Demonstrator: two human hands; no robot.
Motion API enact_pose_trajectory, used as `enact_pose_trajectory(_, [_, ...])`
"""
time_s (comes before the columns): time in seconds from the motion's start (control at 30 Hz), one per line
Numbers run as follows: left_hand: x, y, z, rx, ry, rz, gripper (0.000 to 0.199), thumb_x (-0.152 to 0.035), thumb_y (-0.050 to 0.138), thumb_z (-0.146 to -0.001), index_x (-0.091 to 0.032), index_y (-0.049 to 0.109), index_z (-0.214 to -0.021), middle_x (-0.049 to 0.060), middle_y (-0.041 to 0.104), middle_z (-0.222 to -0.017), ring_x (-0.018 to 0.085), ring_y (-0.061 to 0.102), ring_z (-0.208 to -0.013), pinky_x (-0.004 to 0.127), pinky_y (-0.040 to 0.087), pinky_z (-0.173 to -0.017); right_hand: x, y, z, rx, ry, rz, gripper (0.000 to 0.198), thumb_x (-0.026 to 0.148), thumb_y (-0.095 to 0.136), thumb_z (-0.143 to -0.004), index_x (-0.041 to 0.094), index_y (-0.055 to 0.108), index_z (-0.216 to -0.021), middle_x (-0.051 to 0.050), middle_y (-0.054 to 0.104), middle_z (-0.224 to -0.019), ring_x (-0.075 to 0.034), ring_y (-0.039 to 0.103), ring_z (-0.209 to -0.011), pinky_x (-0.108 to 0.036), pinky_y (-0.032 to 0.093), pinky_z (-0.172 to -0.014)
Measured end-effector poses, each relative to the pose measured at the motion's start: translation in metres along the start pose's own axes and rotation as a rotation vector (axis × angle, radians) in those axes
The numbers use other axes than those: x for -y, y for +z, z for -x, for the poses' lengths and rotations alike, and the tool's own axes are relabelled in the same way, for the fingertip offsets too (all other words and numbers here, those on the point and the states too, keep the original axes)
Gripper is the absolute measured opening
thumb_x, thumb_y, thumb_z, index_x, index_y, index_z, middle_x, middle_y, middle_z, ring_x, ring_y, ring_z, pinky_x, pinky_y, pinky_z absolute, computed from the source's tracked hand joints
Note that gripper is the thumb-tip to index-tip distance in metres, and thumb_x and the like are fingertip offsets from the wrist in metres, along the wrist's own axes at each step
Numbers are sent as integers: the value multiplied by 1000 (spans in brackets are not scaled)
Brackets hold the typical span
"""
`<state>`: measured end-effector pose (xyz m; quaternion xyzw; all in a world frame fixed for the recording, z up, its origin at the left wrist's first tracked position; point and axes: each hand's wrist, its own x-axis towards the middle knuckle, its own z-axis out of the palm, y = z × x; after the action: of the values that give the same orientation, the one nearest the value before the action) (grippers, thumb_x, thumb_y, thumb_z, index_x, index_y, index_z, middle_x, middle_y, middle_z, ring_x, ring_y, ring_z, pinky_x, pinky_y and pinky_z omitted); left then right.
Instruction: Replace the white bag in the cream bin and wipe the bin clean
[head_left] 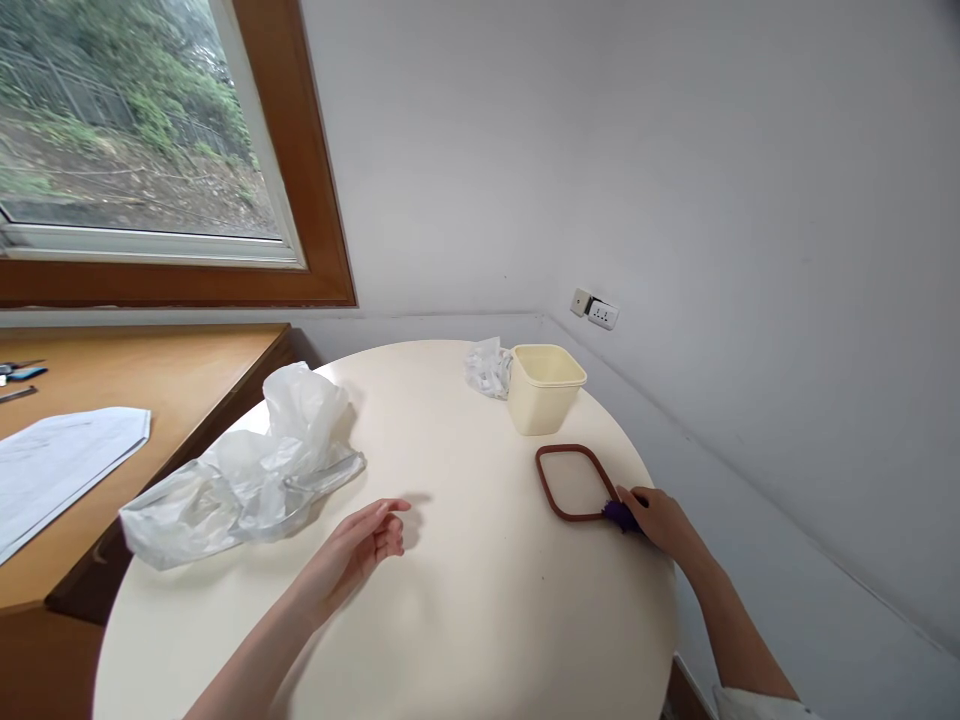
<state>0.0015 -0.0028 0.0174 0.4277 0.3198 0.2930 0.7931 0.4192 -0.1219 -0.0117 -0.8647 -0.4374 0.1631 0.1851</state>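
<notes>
My left hand (367, 537) hovers over the table with loosely curled fingers and nothing in it. At the table's right edge, the fingers of my right hand (656, 518) are closed on a dark purple bunched piece, apparently cloth (622, 515). Part of that piece is hidden under the hand. It touches the lower right corner of a reddish-brown ring with rounded corners (575, 517), which lies flat on the table. Beyond the ring stands a cream plastic bin (541, 400), upright.
A crumpled clear plastic bag (487, 369) sits against the bin. A larger white plastic bag (277, 470) lies on the left of the round white table (480, 620). To the left, a wooden desk (187, 375) holds paper (67, 455). Walls rise behind and right, with a socket (602, 314).
</notes>
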Motion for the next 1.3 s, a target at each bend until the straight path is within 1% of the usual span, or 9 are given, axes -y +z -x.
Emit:
enact_pose_trajectory(0.2, [0,0,1,-7,-3,2,25,-35,48,-86,-16,62,-97,3,53,-73,15,49,-69,30,41,-73,0,-16,2,-150,10,-47,47,58,30,-81,21,39,-53,-1,50,-54,-16,46,-53,-27,31,-50])
enact_pose_trajectory(0.3, [0,0,1,-5,-2,4,25,-34,49,-86,-17,62,-97,3,54,-73,15,50,-69,30,41,-73,14,-26,2,-224,-59,-138,47,58,27,-82,21,47,-60,-3,56,-60,-18,50,-58,-27,35,-53])
enact_pose_trajectory(0.4, [0,0,1,-9,8,4,24,-34,50,-86,-16,62,-96,4,54,-73,15,50,-69,30,40,-72,36,-30,1,-223,-116,-183,45,55,28,-83,21,53,-67,-3,60,-66,-18,52,-63,-27,37,-56])
enact_pose_trajectory(0.57, [0,0,4,-7,43,23,24,-34,52,-85,-13,62,-94,3,53,-70,13,50,-65,29,40,-69,59,-16,-7,-111,-183,-123,39,52,31,-82,23,58,-76,-3,64,-74,-20,56,-69,-28,40,-59])
enact_pose_trajectory(0.7, [2,-1,7,-10,78,38,26,-35,53,-84,-12,61,-93,3,53,-69,12,51,-62,28,40,-68,54,3,-20,-36,-179,-10,36,52,36,-79,24,60,-83,-4,67,-80,-22,59,-71,-31,42,-61])
enact_pose_trajectory(0.9, [2,2,10,-38,105,-3,28,-38,55,-82,-12,61,-90,2,52,-67,12,52,-60,29,41,-68,33,22,-34,-147,-276,85,35,48,38,-78,24,60,-89,-6,64,-100,-25,60,-88,-39,43,-74])
enact_pose_trajectory(1.07, [-2,-3,8,-285,278,-233,30,-42,57,-78,-13,59,-83,-1,47,-60,12,51,-57,30,43,-65,35,21,-31,-339,-336,75,34,48,37,-78,24,60,-89,-6,63,-103,-27,57,-97,-44,41,-81])
enact_pose_trajectory(1.23, [-25,-30,26,-532,423,-408,23,-39,64,-72,-17,60,-81,-3,46,-60,14,49,-62,28,40,-66,59,9,-19,-383,-489,-21,30,44,39,-78,23,59,-85,-6,65,-97,-25,60,-88,-37,45,-76])
enact_pose_trajectory(1.3, [-35,-46,40,-590,450,-532,24,-36,67,-68,-19,62,-84,1,52,-70,17,51,-71,29,39,-71,76,6,-13,-367,-552,-55,28,43,39,-79,23,58,-84,-5,65,-96,-23,61,-86,-34,45,-76])
